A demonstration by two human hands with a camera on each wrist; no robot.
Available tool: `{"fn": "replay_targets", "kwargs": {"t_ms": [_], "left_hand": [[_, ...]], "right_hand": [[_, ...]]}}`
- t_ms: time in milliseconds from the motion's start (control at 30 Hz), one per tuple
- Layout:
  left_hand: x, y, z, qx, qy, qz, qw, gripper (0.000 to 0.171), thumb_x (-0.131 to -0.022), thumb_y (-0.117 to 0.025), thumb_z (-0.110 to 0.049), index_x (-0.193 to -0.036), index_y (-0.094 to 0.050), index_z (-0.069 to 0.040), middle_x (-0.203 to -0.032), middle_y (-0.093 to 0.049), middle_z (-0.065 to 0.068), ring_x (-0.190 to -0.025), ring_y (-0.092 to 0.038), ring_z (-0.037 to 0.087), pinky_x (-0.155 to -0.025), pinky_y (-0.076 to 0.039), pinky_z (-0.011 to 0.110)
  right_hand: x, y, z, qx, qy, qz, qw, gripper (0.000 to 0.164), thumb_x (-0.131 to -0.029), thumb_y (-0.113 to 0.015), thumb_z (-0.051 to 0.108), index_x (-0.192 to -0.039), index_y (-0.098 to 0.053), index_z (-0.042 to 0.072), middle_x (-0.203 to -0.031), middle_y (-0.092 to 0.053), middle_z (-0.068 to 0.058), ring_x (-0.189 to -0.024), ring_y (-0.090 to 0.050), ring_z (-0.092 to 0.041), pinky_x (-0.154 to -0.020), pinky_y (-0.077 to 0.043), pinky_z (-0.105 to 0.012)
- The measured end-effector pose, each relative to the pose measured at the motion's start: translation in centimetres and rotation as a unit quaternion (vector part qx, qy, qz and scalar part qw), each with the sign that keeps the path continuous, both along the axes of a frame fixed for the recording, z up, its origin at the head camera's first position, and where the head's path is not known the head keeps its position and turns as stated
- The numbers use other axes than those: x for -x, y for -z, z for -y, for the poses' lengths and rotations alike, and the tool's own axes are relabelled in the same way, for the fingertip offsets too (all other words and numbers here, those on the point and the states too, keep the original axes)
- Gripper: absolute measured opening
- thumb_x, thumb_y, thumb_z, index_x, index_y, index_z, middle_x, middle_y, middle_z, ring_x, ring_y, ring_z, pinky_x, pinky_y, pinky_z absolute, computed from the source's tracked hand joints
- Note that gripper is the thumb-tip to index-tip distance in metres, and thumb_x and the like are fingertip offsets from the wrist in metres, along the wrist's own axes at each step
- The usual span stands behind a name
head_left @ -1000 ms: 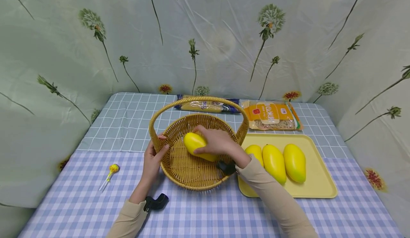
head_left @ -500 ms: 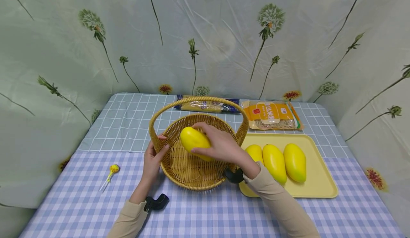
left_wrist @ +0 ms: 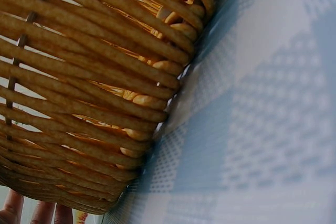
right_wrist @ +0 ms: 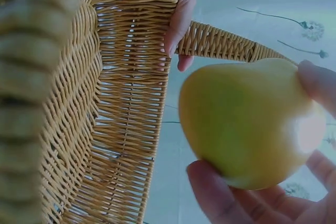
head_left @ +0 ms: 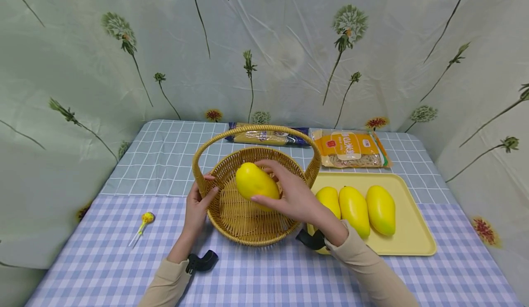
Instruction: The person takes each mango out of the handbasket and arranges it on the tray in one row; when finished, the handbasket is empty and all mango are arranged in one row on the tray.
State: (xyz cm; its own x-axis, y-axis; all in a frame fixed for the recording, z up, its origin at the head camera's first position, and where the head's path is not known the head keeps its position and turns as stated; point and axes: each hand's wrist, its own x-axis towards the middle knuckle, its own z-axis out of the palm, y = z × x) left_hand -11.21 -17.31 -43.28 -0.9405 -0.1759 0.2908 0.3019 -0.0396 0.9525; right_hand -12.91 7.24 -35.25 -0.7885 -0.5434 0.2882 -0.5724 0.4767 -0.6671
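My left hand (head_left: 197,208) grips the left side of a round wicker basket (head_left: 244,228) where its tall arched handle joins the rim. In the left wrist view the woven outside of the basket (left_wrist: 79,87) fills much of the picture, with a few fingertips (left_wrist: 43,212) at the lower left. Over the basket my right hand (head_left: 293,199) holds a yellow mango (head_left: 255,183) between thumb and fingers. From the right wrist, the mango (right_wrist: 247,124) appears clear of the basket rim, its near end greenish. Inside the basket no other item shows.
Three more mangoes (head_left: 354,211) lie on a yellow tray (head_left: 413,233) at right, close to the basket. Behind stand a long blue and yellow packet (head_left: 268,136) and an orange packet (head_left: 351,148). A yellow lollipop (head_left: 147,217) lies at left on the checked cloth (head_left: 103,252).
The right hand has lifted the mango from low in the basket to above it, and its wrist has shifted right and toward me. The left hand and the basket stay put.
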Motion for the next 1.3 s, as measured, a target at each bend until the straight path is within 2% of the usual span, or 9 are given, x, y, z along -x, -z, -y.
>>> {"fn": "replay_targets", "kwargs": {"t_ms": [167, 367, 533, 767, 1000, 1233, 1300], "left_hand": [[0.0, 0.0, 0.0, 0.001, -0.002, 0.003, 1.0, 0.029, -0.089, -0.053, 0.014, -0.117, -0.045, 0.017, -0.136, -0.042, 0.028, -0.13, -0.035, 0.034, -0.099, -0.033, 0.021], [0.0, 0.0, -0.1, 0.002, -0.003, 0.004, 1.0, 0.029, -0.089, -0.053, 0.013, -0.117, -0.045, 0.017, -0.137, -0.042, 0.028, -0.13, -0.035, 0.034, -0.099, -0.033, 0.021], [0.0, 0.1, -0.1, 0.004, -0.003, 0.005, 1.0, 0.029, -0.089, -0.053, 0.013, -0.117, -0.046, 0.016, -0.138, -0.042, 0.028, -0.131, -0.035, 0.034, -0.099, -0.032, 0.021], [0.1, 0.1, -0.1, 0.001, -0.006, 0.008, 0.9999, 0.028, -0.089, -0.053, 0.014, -0.116, -0.046, 0.017, -0.137, -0.042, 0.028, -0.131, -0.035, 0.033, -0.1, -0.033, 0.022], [0.1, 0.1, 0.0, 0.001, -0.007, 0.001, 1.0, 0.028, -0.089, -0.053, 0.015, -0.116, -0.046, 0.016, -0.138, -0.041, 0.029, -0.13, -0.035, 0.035, -0.099, -0.033, 0.022], [0.0, 0.1, -0.1, 0.003, -0.006, 0.004, 1.0, 0.028, -0.089, -0.053, 0.014, -0.116, -0.046, 0.016, -0.138, -0.041, 0.028, -0.13, -0.035, 0.034, -0.099, -0.033, 0.021], [0.1, 0.1, 0.0, 0.004, -0.006, 0.006, 1.0, 0.028, -0.089, -0.053, 0.014, -0.116, -0.046, 0.016, -0.138, -0.041, 0.028, -0.131, -0.035, 0.034, -0.099, -0.033, 0.021]], "right_hand": [[-0.7, 0.3, -0.7, 0.04, -0.014, 0.009, 0.999, 0.067, -0.082, -0.074, 0.04, -0.138, -0.039, 0.028, -0.122, -0.052, 0.003, -0.092, -0.054, -0.014, -0.057, -0.052, -0.024], [-1.5, 0.6, -1.8, 0.075, -0.019, 0.012, 0.997, 0.067, -0.082, -0.075, 0.035, -0.137, -0.038, 0.032, -0.123, -0.051, 0.006, -0.088, -0.056, -0.014, -0.058, -0.053, -0.03], [-2.0, 1.0, -3.1, 0.091, -0.007, -0.005, 0.996, 0.069, -0.08, -0.078, 0.029, -0.137, -0.039, 0.028, -0.121, -0.054, 0.003, -0.089, -0.056, -0.014, -0.064, -0.052, -0.034], [-2.5, 1.8, -5.2, 0.136, 0.03, -0.03, 0.99, 0.075, -0.072, -0.083, 0.008, -0.135, -0.043, 0.018, -0.116, -0.056, -0.001, -0.09, -0.056, -0.019, -0.06, -0.051, -0.03], [-3.0, 1.1, -6.7, 0.172, 0.073, -0.073, 0.98, 0.075, -0.061, -0.08, -0.013, -0.127, -0.045, -0.004, -0.114, -0.056, -0.016, -0.086, -0.056, -0.023, -0.061, -0.048, -0.028], [-3.1, 2.5, -9.5, 0.225, 0.127, -0.075, 0.963, 0.073, -0.069, -0.076, -0.009, -0.133, -0.043, 0.001, -0.114, -0.057, 0.0, -0.084, -0.054, -0.014, -0.063, -0.044, -0.021], [-3.2, 2.9, -10.3, 0.24, 0.144, -0.076, 0.957, 0.07, -0.072, -0.074, -0.007, -0.134, -0.043, 0.001, -0.114, -0.058, 0.001, -0.086, -0.056, -0.013, -0.065, -0.045, -0.02]]}}
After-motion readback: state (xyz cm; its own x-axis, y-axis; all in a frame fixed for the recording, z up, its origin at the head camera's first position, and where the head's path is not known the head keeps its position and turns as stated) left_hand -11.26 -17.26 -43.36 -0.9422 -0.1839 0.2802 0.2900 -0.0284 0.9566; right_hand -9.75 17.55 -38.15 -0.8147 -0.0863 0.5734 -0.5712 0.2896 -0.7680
